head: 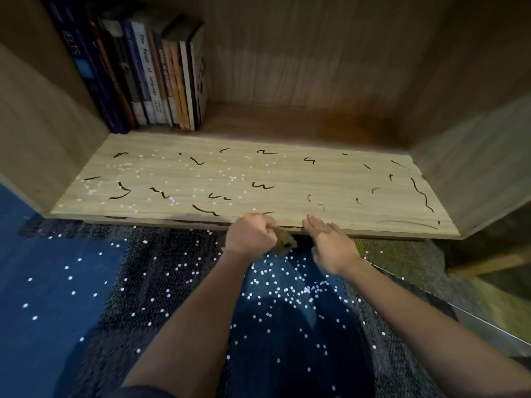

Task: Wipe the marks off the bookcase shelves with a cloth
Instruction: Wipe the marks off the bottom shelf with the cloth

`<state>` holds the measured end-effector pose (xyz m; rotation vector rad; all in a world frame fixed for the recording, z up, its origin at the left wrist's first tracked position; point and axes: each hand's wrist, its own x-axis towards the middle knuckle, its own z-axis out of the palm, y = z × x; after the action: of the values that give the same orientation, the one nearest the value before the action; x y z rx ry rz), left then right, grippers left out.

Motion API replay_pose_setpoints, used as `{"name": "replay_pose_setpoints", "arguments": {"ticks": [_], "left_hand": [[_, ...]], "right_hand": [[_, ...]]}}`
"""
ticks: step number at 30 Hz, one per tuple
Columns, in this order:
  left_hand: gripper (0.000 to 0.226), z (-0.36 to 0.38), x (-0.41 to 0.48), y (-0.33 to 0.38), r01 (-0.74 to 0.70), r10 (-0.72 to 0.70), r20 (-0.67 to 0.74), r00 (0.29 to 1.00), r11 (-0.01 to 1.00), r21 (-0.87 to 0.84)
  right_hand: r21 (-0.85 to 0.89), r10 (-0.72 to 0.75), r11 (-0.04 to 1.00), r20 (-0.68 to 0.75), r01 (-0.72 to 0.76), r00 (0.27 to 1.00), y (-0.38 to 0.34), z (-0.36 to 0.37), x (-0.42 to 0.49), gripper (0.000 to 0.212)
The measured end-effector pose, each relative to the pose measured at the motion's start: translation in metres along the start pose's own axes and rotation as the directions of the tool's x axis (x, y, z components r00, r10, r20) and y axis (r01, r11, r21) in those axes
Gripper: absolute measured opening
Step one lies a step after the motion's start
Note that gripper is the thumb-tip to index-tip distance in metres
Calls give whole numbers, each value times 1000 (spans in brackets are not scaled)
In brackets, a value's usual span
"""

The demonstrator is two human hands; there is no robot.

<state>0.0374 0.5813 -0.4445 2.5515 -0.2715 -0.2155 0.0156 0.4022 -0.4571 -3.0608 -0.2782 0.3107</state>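
The cloth [283,241], brownish and bunched, sits at the front edge of the shelf [290,175], gripped in the curled left hand [250,235]. Black marks [263,185] lie beyond it, spread along the shelf's left-to-right long axis. The right hand [330,244], fingers straight, holds nothing; contact with the edge is unclear.
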Motion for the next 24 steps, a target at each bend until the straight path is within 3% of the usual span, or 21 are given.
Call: {"name": "replay_pose_setpoints", "arguments": {"ticks": [3,5,7,9,11,13,15,17,20,24], "left_hand": [[33,-6,6,-11,-82,81,-249,965,997,8],[37,-7,12,-18,-74,82,-334,939,997,35],[40,-5,11,-22,-24,36,-201,979,998,60],[35,1,2,-25,-7,0,67,998,995,100],[31,8,-12,-30,-40,33,131,991,998,57],[35,8,-22,-33,-97,94,-59,994,994,-51],[35,0,-13,-36,-172,148,-292,945,983,-58],[31,-9,4,-34,-128,105,-367,924,991,-39],[38,-12,17,-22,7,-9,-182,983,1000,-12],[30,-10,11,-9,-19,18,16,1000,1000,4]], "right_hand": [[-4,-10,1000,5,10,1000,1,1,1,70],[-20,-31,999,3,31,1000,2,-1,2,68],[-37,-56,998,-17,55,998,4,0,1,68],[-53,-70,996,-32,68,997,6,1,0,67],[-58,-75,996,-39,72,996,7,2,-1,66],[-52,-68,996,-46,66,997,7,3,0,66],[-46,-63,997,-52,61,997,6,5,2,66],[-50,-61,997,-57,58,996,6,6,3,65],[-38,-54,998,-67,52,996,6,6,2,64],[-2,-42,999,-65,42,997,7,1,-1,62]]}}
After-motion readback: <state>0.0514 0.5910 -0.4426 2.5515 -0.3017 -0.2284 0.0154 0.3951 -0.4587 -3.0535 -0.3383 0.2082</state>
